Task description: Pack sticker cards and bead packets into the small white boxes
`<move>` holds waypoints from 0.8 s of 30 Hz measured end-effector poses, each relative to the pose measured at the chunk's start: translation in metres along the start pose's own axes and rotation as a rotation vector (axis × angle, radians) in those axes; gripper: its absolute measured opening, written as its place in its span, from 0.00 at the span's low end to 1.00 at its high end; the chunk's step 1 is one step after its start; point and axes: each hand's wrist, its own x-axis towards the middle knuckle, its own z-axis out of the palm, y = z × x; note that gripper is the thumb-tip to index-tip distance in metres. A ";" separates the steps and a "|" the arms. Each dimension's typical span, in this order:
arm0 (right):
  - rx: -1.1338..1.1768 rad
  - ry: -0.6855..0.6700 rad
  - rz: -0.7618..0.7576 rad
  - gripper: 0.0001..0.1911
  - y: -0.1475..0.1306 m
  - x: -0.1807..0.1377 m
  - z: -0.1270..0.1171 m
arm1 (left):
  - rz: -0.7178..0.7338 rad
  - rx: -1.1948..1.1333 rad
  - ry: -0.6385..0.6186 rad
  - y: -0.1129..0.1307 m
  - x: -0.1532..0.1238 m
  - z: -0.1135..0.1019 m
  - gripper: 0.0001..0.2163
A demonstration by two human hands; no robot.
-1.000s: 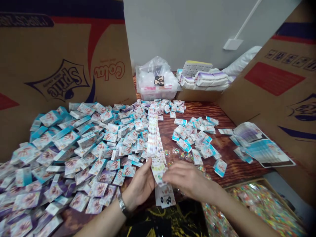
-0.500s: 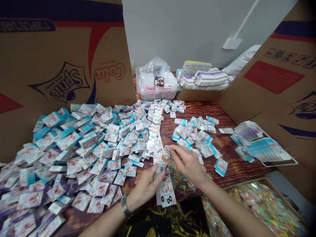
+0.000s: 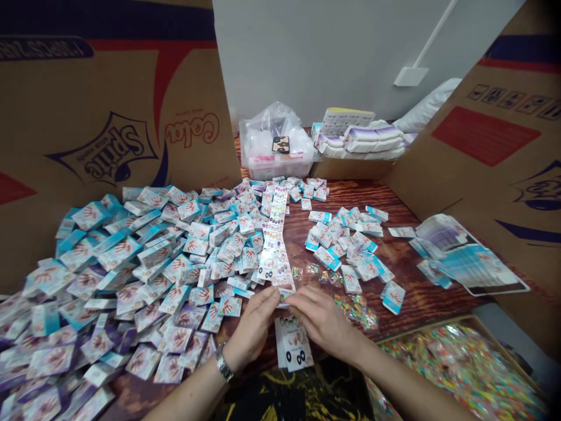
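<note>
My left hand (image 3: 256, 327) and my right hand (image 3: 319, 318) meet at the near middle of the table, fingers pinched together on the near end of a long strip of small nail-sticker cards (image 3: 275, 245). The strip runs away from me across the wood. Beneath my fingers lies a small stack of the same cards (image 3: 294, 348). A watch sits on my left wrist. A big heap of little blue and purple boxes (image 3: 131, 269) fills the left side. Several tiny clear packets of coloured bits (image 3: 353, 307) lie just right of my right hand.
A smaller group of boxes (image 3: 346, 242) lies right of the strip, with flat printed sheets (image 3: 464, 260) further right. Cardboard walls (image 3: 105, 105) stand on both sides. A clear tub with a plastic bag (image 3: 276, 146) and stacked sheets (image 3: 368, 140) sit behind. A tray of colourful packets (image 3: 456, 374) is near right.
My right hand reached out to the clear packets beside the strip, then came back to the strip's near end. Both hands now pinch it together.
</note>
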 end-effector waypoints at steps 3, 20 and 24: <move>0.149 0.014 0.213 0.12 0.005 0.001 0.001 | -0.002 0.114 -0.037 -0.002 0.001 -0.001 0.16; 0.179 0.282 0.503 0.11 0.041 -0.016 -0.023 | 0.738 2.148 -0.076 0.014 0.056 -0.042 0.13; 0.107 0.336 0.538 0.12 0.063 -0.021 -0.030 | 0.758 2.138 -0.180 0.010 0.026 -0.026 0.14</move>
